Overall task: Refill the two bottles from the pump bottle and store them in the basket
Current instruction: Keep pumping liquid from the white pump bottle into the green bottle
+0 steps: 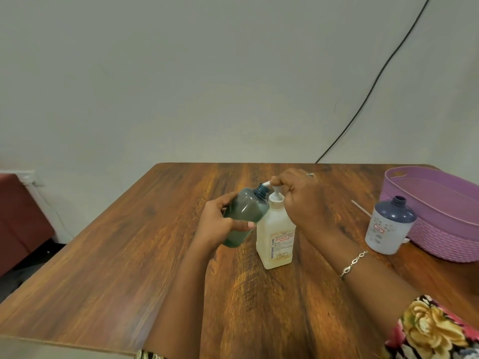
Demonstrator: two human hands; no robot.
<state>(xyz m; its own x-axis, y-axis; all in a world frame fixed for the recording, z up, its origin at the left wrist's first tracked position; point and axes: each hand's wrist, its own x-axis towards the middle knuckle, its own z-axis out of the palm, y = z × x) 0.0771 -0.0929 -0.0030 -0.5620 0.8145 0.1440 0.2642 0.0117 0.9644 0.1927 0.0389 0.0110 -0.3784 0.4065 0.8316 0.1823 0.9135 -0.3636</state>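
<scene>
Floral sleeve (430, 330) and a bracelet (353, 263) marked the right arm at the near right edge. Farther in, the right hand (300, 200) curled its fingers over the pump head of the pump bottle (276, 234), which stood upright in the middle of the table (129, 255). On its left, the left hand (220, 224) gripped the green bottle (243, 216) around its body, tilted and lifted off the wood. Its open mouth was at the spout, possibly touching. The blue-topped bottle (388, 226) stood uncapped just beside the purple basket (440, 229), far right.
</scene>
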